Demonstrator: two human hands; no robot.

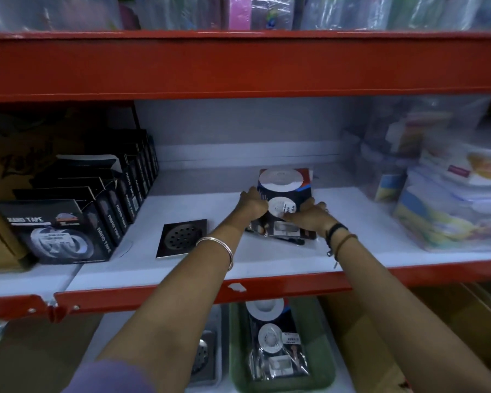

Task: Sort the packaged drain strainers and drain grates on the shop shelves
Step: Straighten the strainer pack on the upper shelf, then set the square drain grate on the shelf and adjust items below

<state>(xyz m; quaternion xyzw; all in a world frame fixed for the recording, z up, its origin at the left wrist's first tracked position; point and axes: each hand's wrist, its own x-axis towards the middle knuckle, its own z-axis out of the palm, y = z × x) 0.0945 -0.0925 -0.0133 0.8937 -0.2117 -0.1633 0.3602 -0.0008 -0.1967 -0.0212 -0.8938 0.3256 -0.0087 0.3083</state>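
A stack of packaged drain strainers (286, 185), dark cards with white round strainers under clear film, lies on the white middle shelf (267, 259). My left hand (253, 204) grips the stack's left edge and my right hand (306, 217) lies on its right side, thumb over the front. A square dark drain grate (182, 236) lies flat on the shelf, to the left of my left forearm. Below the shelf, a green tray (321, 373) holds more strainer packs (275, 344). A metal drain grate (204, 355) lies left of that tray.
Black Nano Tape boxes (68, 222) stand in rows at the shelf's left. Stacked clear plastic containers (448, 199) fill the right side. A red shelf beam (238, 66) runs overhead and another red edge (182, 296) fronts the shelf. Cardboard boxes (437, 321) sit lower right.
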